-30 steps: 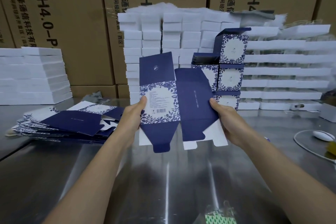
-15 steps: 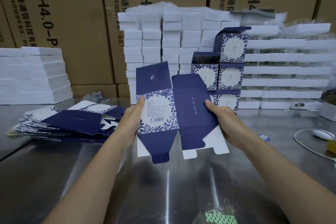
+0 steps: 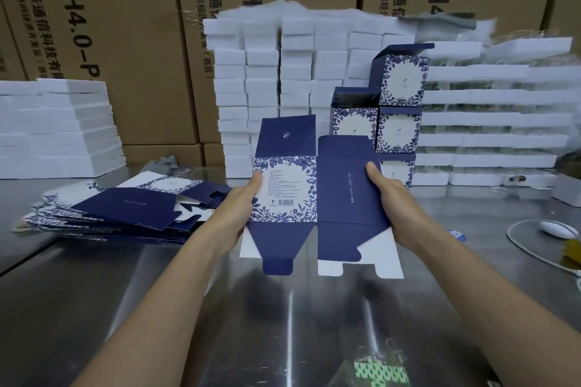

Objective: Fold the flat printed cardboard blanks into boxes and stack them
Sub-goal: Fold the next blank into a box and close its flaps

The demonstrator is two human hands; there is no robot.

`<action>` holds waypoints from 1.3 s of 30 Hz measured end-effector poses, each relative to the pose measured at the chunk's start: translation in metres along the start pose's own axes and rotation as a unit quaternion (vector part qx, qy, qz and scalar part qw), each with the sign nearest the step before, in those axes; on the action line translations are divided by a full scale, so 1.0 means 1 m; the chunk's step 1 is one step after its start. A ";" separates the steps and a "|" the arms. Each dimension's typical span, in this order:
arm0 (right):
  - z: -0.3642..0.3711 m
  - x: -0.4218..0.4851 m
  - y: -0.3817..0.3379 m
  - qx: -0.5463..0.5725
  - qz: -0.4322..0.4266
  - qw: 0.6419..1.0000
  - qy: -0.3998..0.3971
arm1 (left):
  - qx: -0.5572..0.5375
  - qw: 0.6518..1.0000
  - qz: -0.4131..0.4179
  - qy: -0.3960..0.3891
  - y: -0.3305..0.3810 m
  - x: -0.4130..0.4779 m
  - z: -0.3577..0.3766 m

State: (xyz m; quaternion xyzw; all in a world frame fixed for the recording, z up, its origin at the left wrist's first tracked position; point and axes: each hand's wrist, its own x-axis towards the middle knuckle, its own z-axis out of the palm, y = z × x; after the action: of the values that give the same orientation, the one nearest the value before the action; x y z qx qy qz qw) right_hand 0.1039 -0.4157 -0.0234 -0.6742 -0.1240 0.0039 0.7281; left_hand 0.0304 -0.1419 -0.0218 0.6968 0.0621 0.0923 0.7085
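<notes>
I hold a flat navy-and-white printed cardboard blank (image 3: 314, 195) upright above the steel table (image 3: 283, 324). My left hand (image 3: 242, 210) grips its left edge by the floral panel, thumb on the front. My right hand (image 3: 393, 201) grips the right edge of the plain navy panel, thumb on the front. The bottom flaps hang down and the top flaps point up. A pile of flat blanks (image 3: 125, 207) lies to the left. Several folded boxes (image 3: 396, 110) stand stacked behind the blank, at centre right.
White foam blocks (image 3: 283, 72) are stacked behind and at the left (image 3: 56, 126), with white trays at the right (image 3: 490, 122). Brown cartons (image 3: 110, 25) form the back wall. A white cable and mouse (image 3: 556, 229) lie at the right. A green-patterned bag (image 3: 380, 371) sits near me.
Both hands have lowered the blank a little toward the table and toward me. The grips look the same.
</notes>
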 end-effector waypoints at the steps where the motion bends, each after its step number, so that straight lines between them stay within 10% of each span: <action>1: -0.001 0.000 0.000 0.008 0.007 1.000 -0.007 | 0.012 1.000 0.002 -0.002 0.000 -0.001 0.000; 29: 0.001 -0.002 0.004 -0.057 0.041 0.994 -0.080 | -0.025 0.997 0.004 0.077 -0.003 0.003 -0.006; 39: 0.014 -0.013 0.002 0.052 0.053 0.996 -0.046 | -0.220 0.975 0.008 0.016 0.001 0.004 -0.010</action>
State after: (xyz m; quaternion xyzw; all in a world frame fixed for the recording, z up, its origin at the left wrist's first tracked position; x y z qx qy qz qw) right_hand 0.0889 -0.4043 -0.0270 -0.6399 -0.1215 0.0799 0.7546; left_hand 0.0322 -0.1307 -0.0207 0.5228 0.0463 0.1202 0.8427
